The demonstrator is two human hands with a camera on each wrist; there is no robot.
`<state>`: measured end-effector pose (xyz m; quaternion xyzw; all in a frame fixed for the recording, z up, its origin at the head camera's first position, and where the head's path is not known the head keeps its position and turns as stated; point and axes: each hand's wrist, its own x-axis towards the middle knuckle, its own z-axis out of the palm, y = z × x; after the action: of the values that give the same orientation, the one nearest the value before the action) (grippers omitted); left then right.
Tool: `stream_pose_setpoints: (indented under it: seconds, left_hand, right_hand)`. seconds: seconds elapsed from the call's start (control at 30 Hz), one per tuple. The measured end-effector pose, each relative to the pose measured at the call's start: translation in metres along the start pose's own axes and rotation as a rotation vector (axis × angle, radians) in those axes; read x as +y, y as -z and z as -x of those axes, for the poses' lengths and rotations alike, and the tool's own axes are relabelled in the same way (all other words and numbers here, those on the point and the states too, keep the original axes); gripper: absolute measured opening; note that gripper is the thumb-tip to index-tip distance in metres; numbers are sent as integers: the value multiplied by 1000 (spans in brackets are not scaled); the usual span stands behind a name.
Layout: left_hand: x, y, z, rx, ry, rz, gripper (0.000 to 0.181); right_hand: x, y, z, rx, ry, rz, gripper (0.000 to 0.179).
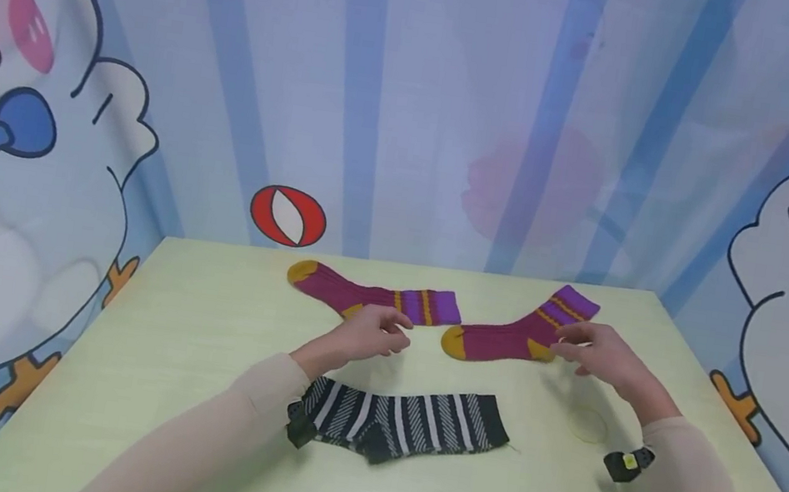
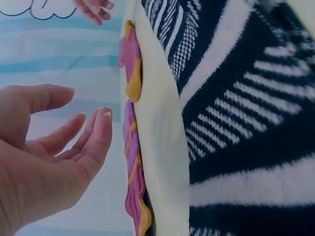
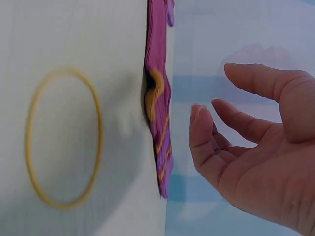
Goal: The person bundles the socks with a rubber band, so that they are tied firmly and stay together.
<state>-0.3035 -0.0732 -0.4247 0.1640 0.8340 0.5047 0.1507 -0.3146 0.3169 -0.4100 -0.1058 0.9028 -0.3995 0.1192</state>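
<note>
Two magenta socks with mustard toes and heels and purple cuffs lie near the table's far edge: a left one (image 1: 372,297) and a right one (image 1: 502,341). Nearer me a black-and-white patterned sock (image 1: 408,420) lies flat, its toe end partly hidden by my left forearm. My left hand (image 1: 369,333) hovers between the left magenta sock and the patterned one, fingers loosely bent, holding nothing. Over the heel and cuff of the right magenta sock hangs my right hand (image 1: 599,355), thumb and fingers apart in the right wrist view. A thin yellow rubber band (image 3: 100,132) lies on the table below it.
The pale yellow table (image 1: 193,386) meets a blue striped backdrop (image 1: 428,116) at its far edge. Cartoon ducks are printed on the backdrop at both sides. Small black wrist cameras (image 1: 627,464) sit on both sleeves.
</note>
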Motion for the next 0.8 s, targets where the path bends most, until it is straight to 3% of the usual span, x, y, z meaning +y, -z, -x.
stream_pose_setpoints:
  seconds: [0.3,0.57,0.8]
  left_hand:
    - [5,0,-17,-30,53,-45,43]
    - [13,-26,-29,-40,147,5,48]
    - [18,-45,-43,68,136,-41,52]
  right_hand:
    - [16,20,-25,0,-55,-3,63]
    - [38,30,-43,43,-82,95,58]
    - [48,37,-59,153,-84,235,60]
